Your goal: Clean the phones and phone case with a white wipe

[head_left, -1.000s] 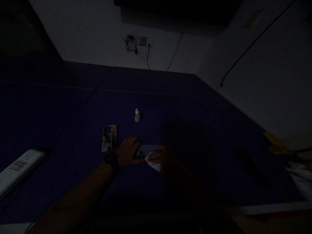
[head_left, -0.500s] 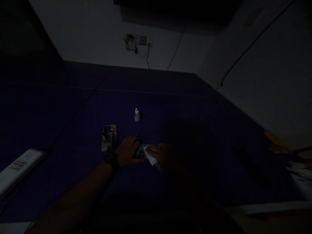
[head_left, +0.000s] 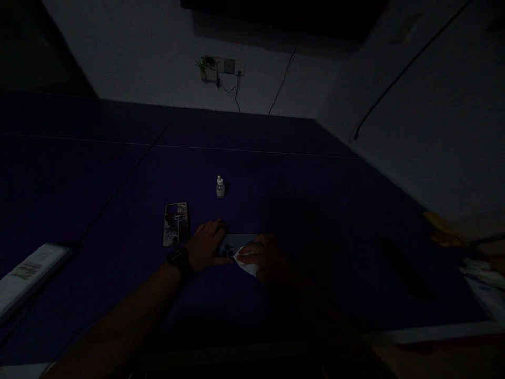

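left hand [head_left: 205, 245]: holds phone [head_left: 241, 240] | right hand [head_left: 265, 256]: white cloth [head_left: 249, 268] against phone

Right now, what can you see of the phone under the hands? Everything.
The phone is bluish-grey and lies flat, back up, on the dark blue surface, its long side running left to right. Dark round camera lenses sit at its left end. The back looks smooth; the light is too dim to tell the material. The left hand spans the camera end; the right hand presses a white cloth against it and hides the other end.
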